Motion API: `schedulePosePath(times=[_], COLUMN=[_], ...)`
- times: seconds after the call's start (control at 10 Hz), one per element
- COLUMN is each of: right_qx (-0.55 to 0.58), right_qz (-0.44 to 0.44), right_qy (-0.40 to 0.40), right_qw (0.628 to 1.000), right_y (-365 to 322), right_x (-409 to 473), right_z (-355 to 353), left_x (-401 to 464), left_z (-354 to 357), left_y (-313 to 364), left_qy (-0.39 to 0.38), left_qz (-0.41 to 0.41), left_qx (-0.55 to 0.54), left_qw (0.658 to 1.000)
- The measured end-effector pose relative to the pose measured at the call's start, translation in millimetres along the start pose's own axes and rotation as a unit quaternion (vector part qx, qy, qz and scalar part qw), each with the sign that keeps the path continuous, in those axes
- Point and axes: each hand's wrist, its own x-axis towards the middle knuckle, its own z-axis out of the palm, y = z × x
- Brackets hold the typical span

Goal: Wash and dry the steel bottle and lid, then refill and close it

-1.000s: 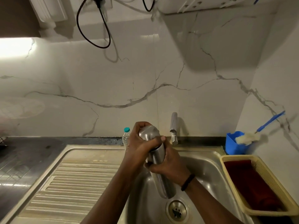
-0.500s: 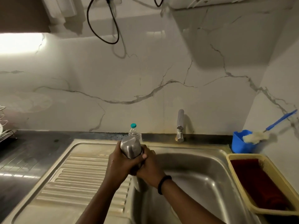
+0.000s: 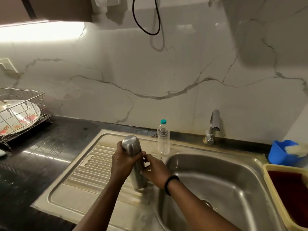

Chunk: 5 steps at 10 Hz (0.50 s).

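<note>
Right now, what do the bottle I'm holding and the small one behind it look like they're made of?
The steel bottle, in both hands, looks like brushed stainless steel: grey, opaque, with soft streaked highlights. The small bottle looks like thin clear plastic: see-through, ribbed walls, teal screw cap, probably plastic too.

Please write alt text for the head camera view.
Two hands, left hand and right hand, hold an upright steel bottle on the draining board beside the sink. A plastic bottle stands behind.
</note>
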Motion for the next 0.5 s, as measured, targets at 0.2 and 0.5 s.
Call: schedulePosePath(times=[0.2, 0.5], right_qx=[0.004, -0.073], right_qz=[0.009, -0.009], right_qy=[0.009, 0.029], right_qw=[1.0, 0.997], right_y=[4, 11], right_x=[2, -8], right_z=[4, -24], left_x=[-3, -21], left_z=[-9, 0], left_y=[-20, 8], left_qy=[-0.06, 0.245], left_qz=[0.015, 0.228], left_qx=[0.0, -0.007], left_qw=[0.998, 0.942])
